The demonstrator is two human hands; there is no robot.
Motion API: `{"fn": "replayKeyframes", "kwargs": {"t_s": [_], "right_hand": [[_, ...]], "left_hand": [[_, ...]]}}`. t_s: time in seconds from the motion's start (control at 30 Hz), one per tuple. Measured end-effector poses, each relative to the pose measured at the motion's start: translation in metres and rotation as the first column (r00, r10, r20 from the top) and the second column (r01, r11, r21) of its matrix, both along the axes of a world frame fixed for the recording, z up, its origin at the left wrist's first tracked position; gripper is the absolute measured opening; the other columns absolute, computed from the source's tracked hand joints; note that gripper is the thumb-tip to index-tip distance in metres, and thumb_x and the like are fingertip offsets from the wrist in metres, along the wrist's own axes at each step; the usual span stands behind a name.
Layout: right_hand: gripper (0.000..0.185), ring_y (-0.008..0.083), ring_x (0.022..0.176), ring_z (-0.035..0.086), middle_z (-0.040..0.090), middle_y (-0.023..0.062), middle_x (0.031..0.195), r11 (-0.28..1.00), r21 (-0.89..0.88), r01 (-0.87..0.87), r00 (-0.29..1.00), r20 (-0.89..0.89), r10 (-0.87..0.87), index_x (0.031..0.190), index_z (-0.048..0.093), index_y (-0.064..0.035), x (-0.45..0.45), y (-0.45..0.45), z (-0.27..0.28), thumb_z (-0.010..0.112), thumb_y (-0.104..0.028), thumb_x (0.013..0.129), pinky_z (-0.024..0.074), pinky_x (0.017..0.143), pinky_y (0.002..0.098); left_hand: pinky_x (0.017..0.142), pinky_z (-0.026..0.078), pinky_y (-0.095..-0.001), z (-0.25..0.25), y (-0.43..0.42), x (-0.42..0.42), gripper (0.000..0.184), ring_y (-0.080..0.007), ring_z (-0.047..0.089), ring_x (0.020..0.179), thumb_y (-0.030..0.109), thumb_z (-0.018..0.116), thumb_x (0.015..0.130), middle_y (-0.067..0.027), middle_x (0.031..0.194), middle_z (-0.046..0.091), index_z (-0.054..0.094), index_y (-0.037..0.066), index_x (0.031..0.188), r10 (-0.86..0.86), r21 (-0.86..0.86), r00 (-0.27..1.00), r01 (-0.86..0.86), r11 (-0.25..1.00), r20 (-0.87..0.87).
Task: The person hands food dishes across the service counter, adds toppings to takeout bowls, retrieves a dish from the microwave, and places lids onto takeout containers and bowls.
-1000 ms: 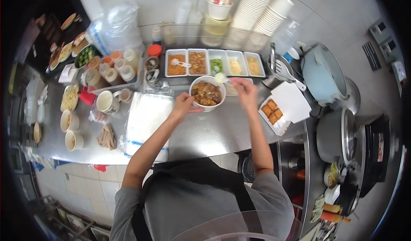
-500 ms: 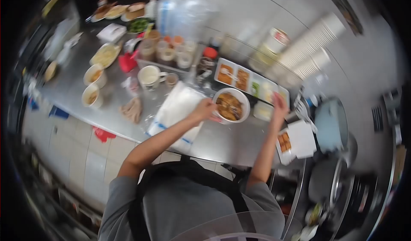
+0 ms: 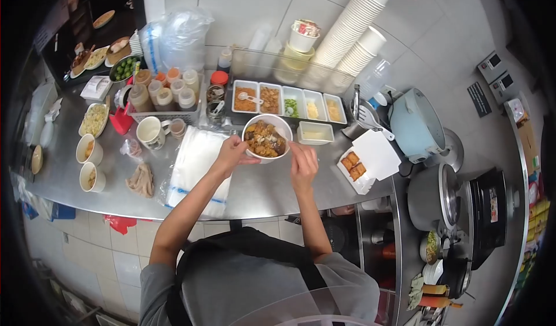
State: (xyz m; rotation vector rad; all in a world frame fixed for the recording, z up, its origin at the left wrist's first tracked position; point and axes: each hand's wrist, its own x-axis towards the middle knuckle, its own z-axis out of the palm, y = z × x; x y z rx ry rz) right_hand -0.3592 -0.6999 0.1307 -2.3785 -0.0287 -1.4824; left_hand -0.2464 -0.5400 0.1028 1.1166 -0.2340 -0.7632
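Observation:
A white paper bowl (image 3: 266,138) filled with brown, saucy food stands over the steel counter. My left hand (image 3: 232,154) grips its left rim, the fingers reaching under the side. At the bowl's right edge is my right hand (image 3: 303,160), its fingers drawn together; whether it touches the rim or pinches something small is too fine to make out. Behind the bowl, a row of white topping trays (image 3: 293,102) holds minced and chopped toppings, with a white spoon (image 3: 250,98) in the left part. A small pale tub (image 3: 315,133) sits to the bowl's right.
White plastic bags (image 3: 197,161) lie left of the bowl. Sauce bottles (image 3: 165,97), a mug (image 3: 151,133) and two small bowls (image 3: 92,177) stand further left. On the right are an open box with fried squares (image 3: 353,165), a ladle pot and large pots (image 3: 412,123).
My right hand has moved from above the small tub to the bowl's right edge. The pale item it held a second ago no longer shows. The camera view has swung and returned.

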Motion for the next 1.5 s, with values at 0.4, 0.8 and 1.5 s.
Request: {"fn": "replayKeyframes", "kwargs": {"t_s": [0.4,0.8,1.5], "right_hand": [[0.016,0.0171,0.077,0.059,0.064,0.0086,0.087,0.344,0.859,-0.379,0.925,0.346,0.155,0.093,0.062,0.0015,0.107,-0.219,-0.089,0.054,-0.006,0.081,0.0470,0.074,0.0284],[0.028,0.0213,0.086,0.057,0.053,0.0150,0.105,0.655,0.682,-0.327,0.752,-0.232,0.617,0.113,0.051,-0.0013,0.128,0.080,-0.051,0.049,-0.012,0.087,0.0478,0.074,0.0322],[0.041,0.0341,0.100,0.047,0.052,0.0169,0.106,0.886,0.413,0.213,0.976,-0.127,-0.176,0.111,0.051,-0.0032,0.249,0.244,-0.048,0.058,-0.010,0.072,0.0347,0.087,0.0419]], "left_hand": [[0.071,0.055,-0.0367,-0.001,0.012,-0.020,0.019,-0.0340,0.063,0.079,0.009,0.042,0.085,-0.0197,0.095,0.056,0.042,-0.003,0.100,0.030,-0.105,0.989,-0.045,0.993,-0.143],[0.064,0.057,-0.0335,0.034,0.334,-0.131,0.010,-0.0269,0.064,0.074,0.008,0.045,0.082,-0.0124,0.089,0.057,0.046,0.002,0.090,0.708,0.079,0.697,-0.704,0.706,-0.115],[0.080,0.046,-0.0361,-0.131,0.567,0.038,0.080,-0.0310,0.037,0.117,0.026,0.074,0.069,-0.0197,0.123,0.032,0.023,0.001,0.126,0.841,0.334,0.452,-0.875,0.352,0.297]]}}
